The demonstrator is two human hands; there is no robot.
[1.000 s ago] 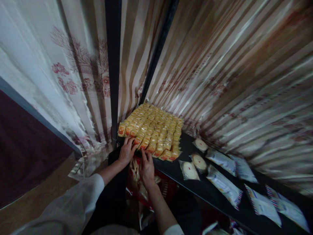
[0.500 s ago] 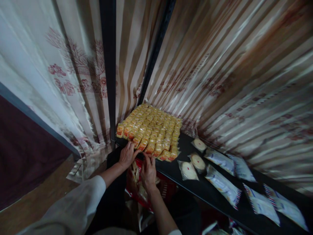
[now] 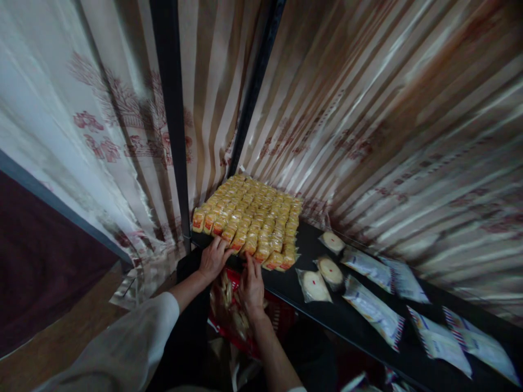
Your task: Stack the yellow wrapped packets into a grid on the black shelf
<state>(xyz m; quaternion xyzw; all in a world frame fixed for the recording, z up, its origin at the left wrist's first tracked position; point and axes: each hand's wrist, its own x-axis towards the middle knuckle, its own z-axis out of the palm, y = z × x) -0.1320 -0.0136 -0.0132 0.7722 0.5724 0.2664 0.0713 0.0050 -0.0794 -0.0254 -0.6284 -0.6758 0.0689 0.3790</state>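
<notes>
Rows of small yellow-wrapped snack packs (image 3: 253, 215) stand packed tightly together on the black shelf (image 3: 286, 288). Against the front face of the left-middle packs rests my left hand (image 3: 214, 260), its fingers stretched out and the thumb pointing right. My right hand (image 3: 252, 286) is just to the right, fingers extended upward, with the tips touching the lower front of the packs. Neither hand appears to grip a pack. Below the shelf edge, partly behind my right hand, sits a red bag or basket (image 3: 281, 313) with loose wrapped packs inside.
Right of the rows lie several round pastries in clear wrappers (image 3: 314, 286) and several white-blue packets (image 3: 376, 313). A patterned curtain (image 3: 347, 136) hangs behind the shelf. A dark upright post (image 3: 174, 120) stands at its left corner.
My right hand has shifted slightly, its fingers now straighter and reaching up to the packs' front. My left hand stays nearly in place. The view has tilted slightly.
</notes>
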